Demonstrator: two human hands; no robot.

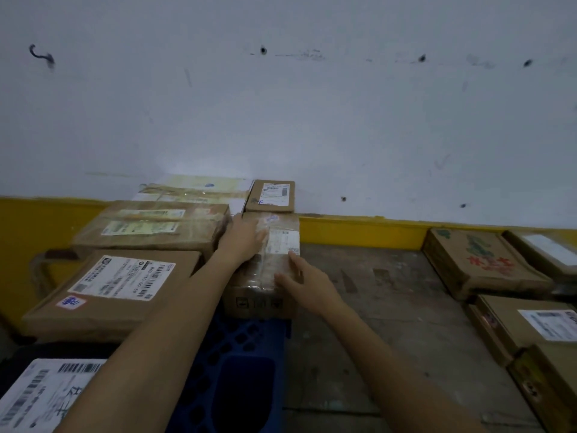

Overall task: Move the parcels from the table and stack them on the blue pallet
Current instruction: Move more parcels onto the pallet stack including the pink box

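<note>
Taped parcel [263, 278] sits on the right edge of the blue pallet [246, 354], touching the long parcel [156, 226] to its left, with a small parcel [271, 195] just behind it. Left hand [243, 242] lies flat on its top left, fingers straight and together. Right hand [309, 282] is against its near right edge, fingers extended, slightly apart, no curl round it. Labelled parcel [115, 285] is on the pallet's near left. Wooden table [390, 307] to the right holds a printed parcel [480, 260] and more near it.
</note>
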